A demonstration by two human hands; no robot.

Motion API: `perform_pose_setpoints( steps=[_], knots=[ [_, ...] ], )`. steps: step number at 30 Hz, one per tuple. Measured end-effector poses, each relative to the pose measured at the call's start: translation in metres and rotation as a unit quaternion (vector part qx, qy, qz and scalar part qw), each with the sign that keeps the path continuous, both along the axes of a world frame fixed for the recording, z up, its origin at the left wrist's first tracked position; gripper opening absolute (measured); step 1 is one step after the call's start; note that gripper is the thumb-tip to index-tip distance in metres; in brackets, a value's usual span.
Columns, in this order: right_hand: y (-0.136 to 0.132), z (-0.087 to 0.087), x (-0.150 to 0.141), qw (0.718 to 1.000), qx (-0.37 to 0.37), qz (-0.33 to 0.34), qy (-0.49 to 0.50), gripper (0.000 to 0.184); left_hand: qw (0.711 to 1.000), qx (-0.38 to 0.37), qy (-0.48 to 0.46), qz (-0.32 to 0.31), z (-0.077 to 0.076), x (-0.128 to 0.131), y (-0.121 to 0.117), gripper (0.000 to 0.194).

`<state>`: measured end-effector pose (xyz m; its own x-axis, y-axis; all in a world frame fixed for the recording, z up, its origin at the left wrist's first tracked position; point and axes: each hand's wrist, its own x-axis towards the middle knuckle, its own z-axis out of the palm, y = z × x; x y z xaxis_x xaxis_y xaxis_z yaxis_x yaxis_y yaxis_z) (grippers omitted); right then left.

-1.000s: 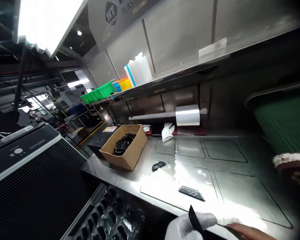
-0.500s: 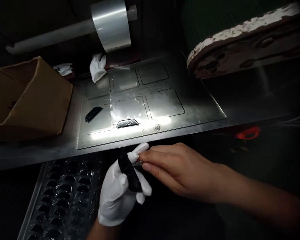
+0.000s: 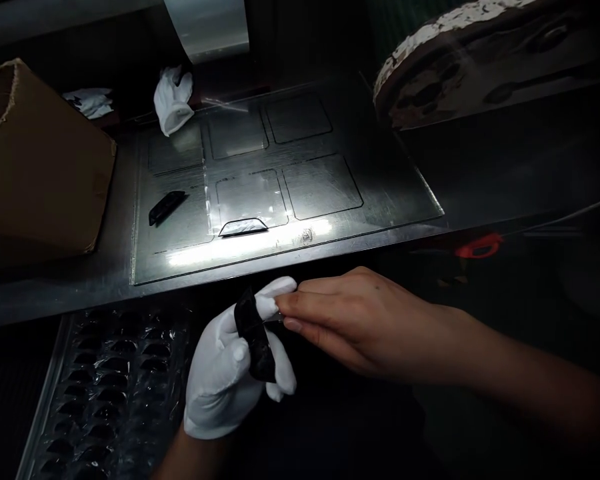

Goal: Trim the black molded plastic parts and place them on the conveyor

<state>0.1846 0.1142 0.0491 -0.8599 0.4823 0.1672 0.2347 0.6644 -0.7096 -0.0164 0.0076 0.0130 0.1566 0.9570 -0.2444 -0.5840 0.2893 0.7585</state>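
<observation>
My left hand (image 3: pixel 230 377), in a white glove, grips a small glossy black plastic part (image 3: pixel 255 340) tilted between thumb and fingers, just in front of the table edge. Bare and coming in from the right, my right hand (image 3: pixel 350 320) has thumb and forefinger pinched on a thin clear strip of film (image 3: pixel 274 319) beside the part. Those fingertips meet the gloved fingers. On the metal sheet lie another black part (image 3: pixel 167 207) and a trapezoid-shaped part (image 3: pixel 243 227) with a shiny face.
Below left, a clear tray (image 3: pixel 115 373) holds several dark parts in rows. A cardboard box (image 3: pixel 55 167) stands at left. A loose white glove (image 3: pixel 173 100) and a film roll (image 3: pixel 210 30) are behind. Red-handled scissors (image 3: pixel 480 245) and a round machine part (image 3: pixel 460 73) are at right.
The view has shifted, so the table, box and tray sit further left and higher. Both hands keep the same hold, with hardly any movement relative to each other.
</observation>
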Motion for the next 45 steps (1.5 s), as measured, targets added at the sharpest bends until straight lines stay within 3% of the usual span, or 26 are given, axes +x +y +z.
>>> perform_pose_setpoints(
  steps=[7, 14, 19, 25, 30, 32, 37, 40, 45],
  knots=[
    [0.001, -0.001, 0.0, 0.999, -0.014, 0.028, -0.013, 0.027, 0.999, 0.013, -0.029, -0.036, -0.005, 0.0, -0.002, 0.044],
    [-0.011, -0.002, -0.003, 0.997, -0.053, 0.048, -0.038, 0.03, 0.999, -0.001, -0.023, 0.025, -0.005, -0.001, -0.002, 0.033],
    [-0.008, 0.0, -0.003, 0.997, -0.071, -0.003, 0.003, 0.029, 1.0, 0.009, -0.02, 0.015, 0.0, -0.001, 0.002, 0.035],
    [-0.011, 0.003, -0.008, 0.997, -0.052, -0.035, -0.045, 0.029, 1.0, 0.006, -0.02, 0.006, 0.002, 0.0, 0.003, 0.034],
    [-0.01, 0.005, -0.002, 0.994, -0.09, 0.04, -0.049, 0.024, 0.999, -0.003, -0.027, 0.023, -0.001, -0.001, 0.001, 0.033],
    [-0.005, 0.008, 0.002, 0.995, -0.093, 0.032, -0.033, 0.026, 1.0, -0.002, -0.014, 0.025, -0.001, -0.002, 0.001, 0.034],
    [0.011, 0.019, 0.008, 0.998, 0.006, -0.057, -0.005, 0.037, 0.999, -0.001, 0.049, 0.017, 0.005, -0.002, 0.0, 0.037],
    [0.016, 0.026, 0.004, 0.995, 0.08, -0.04, -0.047, 0.037, 0.998, -0.035, 0.044, 0.014, 0.009, -0.001, -0.001, 0.035],
    [0.018, 0.031, -0.004, 0.986, 0.121, -0.017, -0.113, 0.036, 0.998, -0.058, 0.022, 0.016, 0.014, 0.002, -0.002, 0.034]
  ],
)
